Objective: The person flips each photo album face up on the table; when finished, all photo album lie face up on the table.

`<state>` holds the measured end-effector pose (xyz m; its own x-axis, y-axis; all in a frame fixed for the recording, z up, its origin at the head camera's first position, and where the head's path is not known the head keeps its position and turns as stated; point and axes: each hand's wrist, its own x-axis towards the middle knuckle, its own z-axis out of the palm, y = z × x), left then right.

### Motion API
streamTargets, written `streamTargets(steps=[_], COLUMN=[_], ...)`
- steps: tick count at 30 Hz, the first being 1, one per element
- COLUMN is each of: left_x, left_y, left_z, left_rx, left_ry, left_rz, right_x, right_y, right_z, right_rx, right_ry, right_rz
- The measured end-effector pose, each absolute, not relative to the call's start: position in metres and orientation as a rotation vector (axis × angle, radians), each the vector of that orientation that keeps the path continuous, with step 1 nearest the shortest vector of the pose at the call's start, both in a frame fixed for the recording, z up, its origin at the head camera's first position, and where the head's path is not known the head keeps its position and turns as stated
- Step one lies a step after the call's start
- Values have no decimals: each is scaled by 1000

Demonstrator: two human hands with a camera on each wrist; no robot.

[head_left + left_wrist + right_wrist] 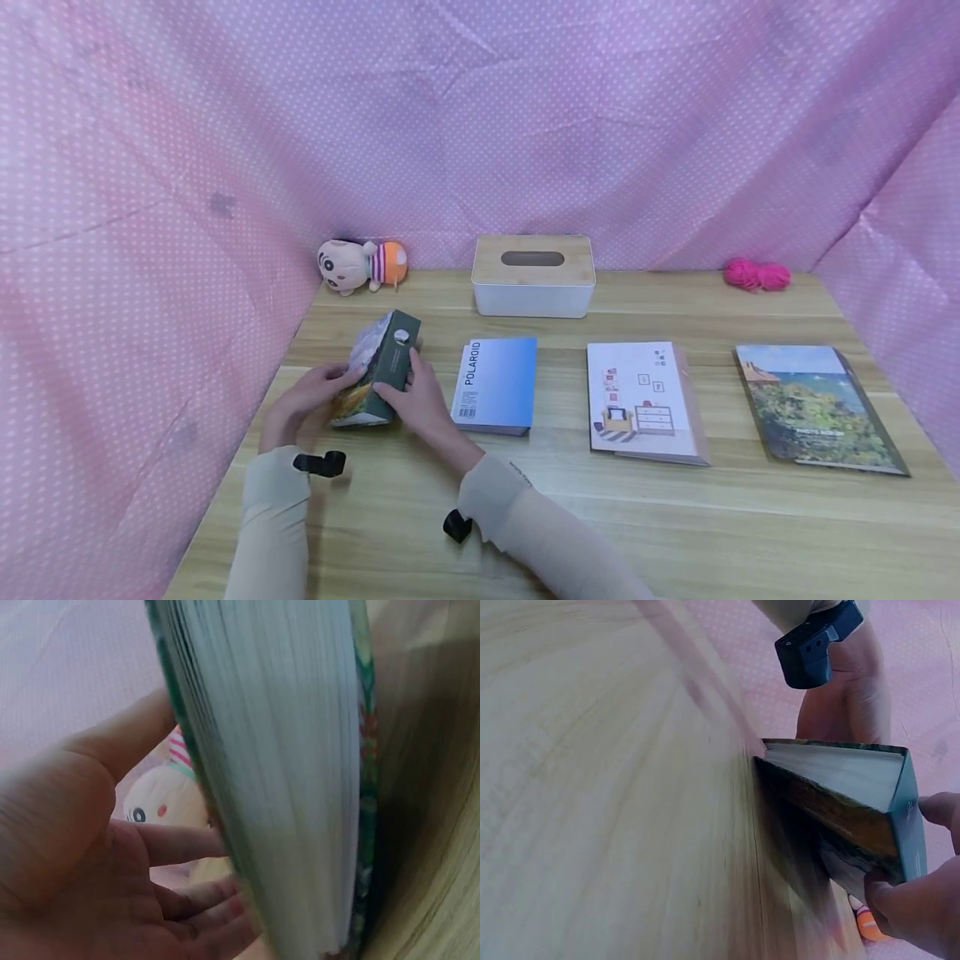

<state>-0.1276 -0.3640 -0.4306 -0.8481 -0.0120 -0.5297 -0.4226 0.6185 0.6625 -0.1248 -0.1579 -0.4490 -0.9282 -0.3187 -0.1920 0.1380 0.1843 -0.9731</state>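
The green-spined book stands tilted on the bench, one long edge down, at the left end of a row of books. My left hand cups the cover side, its fingers straight along the page block. My right hand holds the spine side, with the thumb and fingertips curled over the spine corner. So the grip is a two-sided clamp: left flat and pressing, right pinching the spine.

Handling, as I judge it: a thick page block, so moderate weight. The covers look stiff and glossy, likely slick under dry fingers. The open fore-edge can fan if I squeeze only there. The best hold is across the spine and both boards, near the middle.

Just beside it lies a blue Polaroid book. Further right are a white book with furniture drawings and a landscape-cover book. Behind them stand a tissue box with wooden lid, a plush toy and pink yarn. Pink dotted cloth walls the space.
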Motion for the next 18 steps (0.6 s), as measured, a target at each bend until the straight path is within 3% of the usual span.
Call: streamTargets(steps=[18], left_x=[-124], left_y=[-353], left_z=[-418], left_rx=[-43], left_ry=[2259], left_rz=[1594], right_x=[-132], right_y=[-151], right_z=[-433], right_rx=[-189], right_ry=[1866], right_rz=[-2125])
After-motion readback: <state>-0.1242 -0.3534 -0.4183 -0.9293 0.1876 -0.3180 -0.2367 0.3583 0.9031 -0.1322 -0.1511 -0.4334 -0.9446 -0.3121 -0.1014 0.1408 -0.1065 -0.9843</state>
